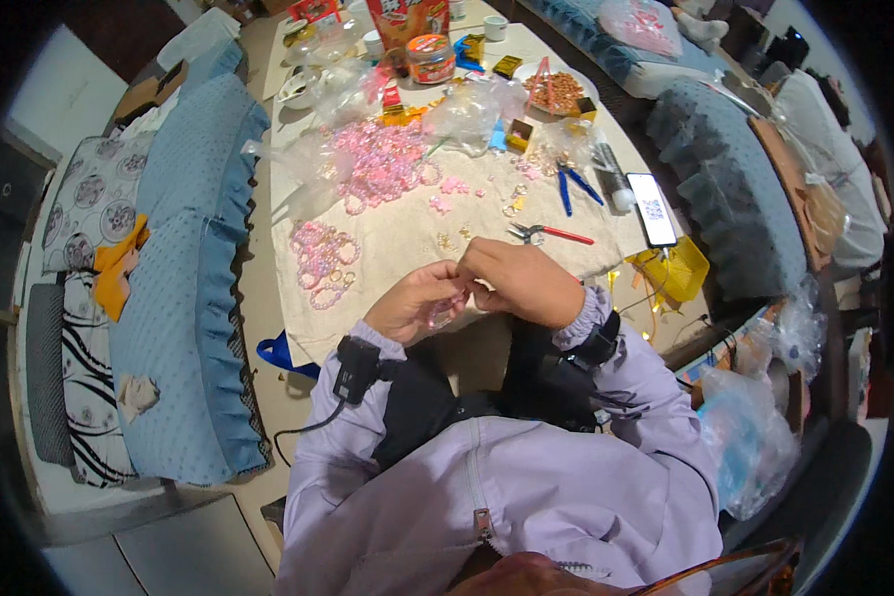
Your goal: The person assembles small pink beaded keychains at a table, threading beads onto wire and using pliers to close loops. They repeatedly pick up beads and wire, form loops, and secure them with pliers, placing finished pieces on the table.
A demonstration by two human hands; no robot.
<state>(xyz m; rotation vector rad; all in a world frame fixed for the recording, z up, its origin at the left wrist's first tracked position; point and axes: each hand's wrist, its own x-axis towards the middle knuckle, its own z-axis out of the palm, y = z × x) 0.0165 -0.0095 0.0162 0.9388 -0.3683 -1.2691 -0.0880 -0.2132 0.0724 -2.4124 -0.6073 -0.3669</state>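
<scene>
Both of my hands meet over the near edge of the cloth-covered table. My left hand (414, 304) is closed around a pink beaded bracelet (441, 312), part of which hangs below the fingers. My right hand (522, 282) is closed in a pinch against the left fingertips; what lies in its pinch is hidden. Left of them rests a group of finished-looking pink bead bracelets (320, 260). Beyond is a large heap of pink beads (379, 164). Red-handled pliers (556, 234) and blue-handled pliers (572, 188) lie to the right.
A phone (652, 211) lies at the table's right edge beside a dark tube (609, 167). Farther back are plastic bags (464, 114), a lidded jar (431, 60) and a plate of brown pieces (556, 92). A blue-covered sofa (191, 288) flanks the left side.
</scene>
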